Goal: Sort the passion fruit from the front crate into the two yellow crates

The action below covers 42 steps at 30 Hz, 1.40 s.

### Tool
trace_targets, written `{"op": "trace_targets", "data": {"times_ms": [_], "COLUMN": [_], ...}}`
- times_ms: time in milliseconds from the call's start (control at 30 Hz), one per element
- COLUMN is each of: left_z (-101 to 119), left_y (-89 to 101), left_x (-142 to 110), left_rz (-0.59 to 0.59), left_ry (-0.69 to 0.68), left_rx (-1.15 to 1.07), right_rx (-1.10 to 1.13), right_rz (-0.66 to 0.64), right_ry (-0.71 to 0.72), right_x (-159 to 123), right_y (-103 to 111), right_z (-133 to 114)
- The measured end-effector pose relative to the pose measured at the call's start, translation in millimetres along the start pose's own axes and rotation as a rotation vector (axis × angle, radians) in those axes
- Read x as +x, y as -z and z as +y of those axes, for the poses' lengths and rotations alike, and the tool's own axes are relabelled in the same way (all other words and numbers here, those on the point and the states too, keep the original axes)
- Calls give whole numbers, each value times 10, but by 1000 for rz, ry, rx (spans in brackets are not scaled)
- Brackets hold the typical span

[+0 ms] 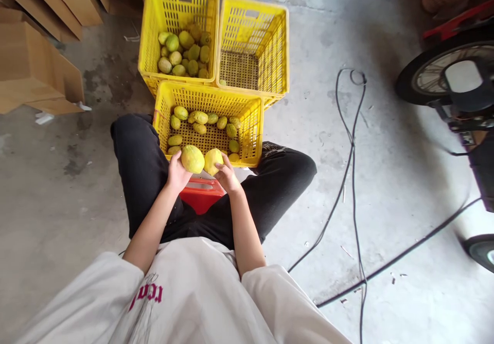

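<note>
My left hand [179, 173] is closed around a large, rounded yellow fruit [193, 159] with a greenish tint. Close beside it, my right hand [228, 175] grips a smaller yellow fruit [213, 162], lemon-like in look. Their exact kind is not certain. Both fruits are held over the near edge of the front yellow crate [208, 93], between my knees. Several oval yellow-green fruits [199, 117] lie spread along the sides of that crate, with part of its slotted floor showing between them.
Behind stand a left crate [179, 20] with a heap of yellow-green fruits and a right crate [254, 20] with a bare slotted floor. A red stool [201, 198] is beneath me. Cardboard boxes [42, 61] lie left; black cables [352, 143] and a motorbike wheel [428, 71] are right.
</note>
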<state>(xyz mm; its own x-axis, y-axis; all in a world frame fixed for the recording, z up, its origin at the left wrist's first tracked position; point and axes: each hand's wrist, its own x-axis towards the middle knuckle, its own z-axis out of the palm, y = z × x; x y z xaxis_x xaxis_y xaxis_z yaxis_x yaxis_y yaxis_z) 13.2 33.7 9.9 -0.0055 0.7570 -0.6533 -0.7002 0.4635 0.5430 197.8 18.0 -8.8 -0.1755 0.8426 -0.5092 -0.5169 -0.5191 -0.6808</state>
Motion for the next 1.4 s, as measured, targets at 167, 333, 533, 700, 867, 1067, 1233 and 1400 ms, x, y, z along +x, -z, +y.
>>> {"op": "trace_targets", "data": {"times_ms": [167, 333, 533, 700, 867, 1067, 1233, 1400], "left_z": [-21, -81, -97, -118, -112, -127, -117, -124], "left_y": [-80, -13, 56, 48, 29, 54, 86, 9], "left_x": [-86, -34, -18, -14, 19, 57, 61, 21], "left_rz": [-64, -77, -99, -72, 5, 99, 105, 68], "left_ry": [33, -54, -61, -41, 19, 36, -39, -8], "left_rx": [-38, 88, 127, 139, 138, 39, 32, 11], "right_rx": [26, -39, -94, -105, -105, -21, 98, 70], "right_rz": [52, 31, -34, -17, -38, 32, 43, 110], "right_ry": [33, 1, -28, -61, -132, -58, 13, 85], "right_x": [46, 36, -2, 15, 22, 81, 97, 81], "right_y": [14, -2, -43, -24, -16, -85, -136, -141], "right_z": [4, 10, 14, 55, 117, 137, 124, 88]}}
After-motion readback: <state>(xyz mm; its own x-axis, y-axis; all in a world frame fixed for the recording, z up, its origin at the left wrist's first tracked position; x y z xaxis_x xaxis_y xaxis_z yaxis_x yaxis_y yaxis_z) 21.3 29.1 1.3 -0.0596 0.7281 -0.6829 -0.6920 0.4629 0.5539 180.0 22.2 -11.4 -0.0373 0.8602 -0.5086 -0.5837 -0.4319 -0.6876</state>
